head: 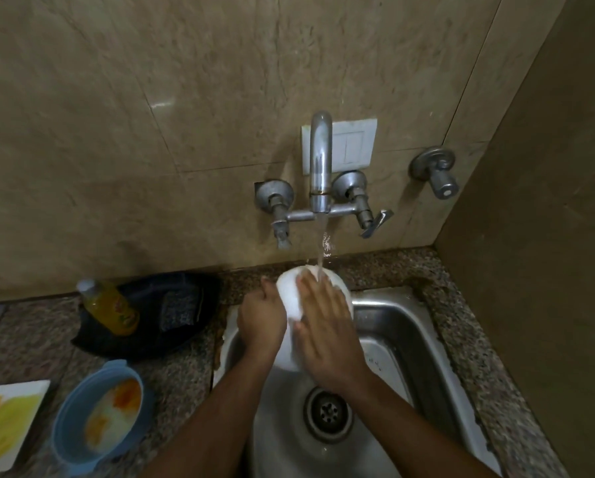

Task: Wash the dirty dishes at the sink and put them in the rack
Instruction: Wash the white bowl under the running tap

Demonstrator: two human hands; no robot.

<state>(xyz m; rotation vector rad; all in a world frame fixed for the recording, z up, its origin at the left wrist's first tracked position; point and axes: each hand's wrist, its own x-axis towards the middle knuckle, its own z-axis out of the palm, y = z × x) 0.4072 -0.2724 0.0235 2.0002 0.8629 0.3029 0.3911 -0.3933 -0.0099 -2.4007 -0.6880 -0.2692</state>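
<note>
Nearest us on the left of the speckled stone bench (172, 384), a round blue plastic bowl (97, 414) holds orange-yellow smears. Over the steel sink (399, 339), our left hand (261, 320) grips a round white ceramic bowl (290, 294); our right hand (327, 331) lies on it, fingers (311, 284) straight, under running water (320, 250).

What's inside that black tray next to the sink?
The black tray holds a yellow soap bottle lying tilted against its left side and a dark scrub pad. Whatever lies under the bottle and pad is covered.
</note>
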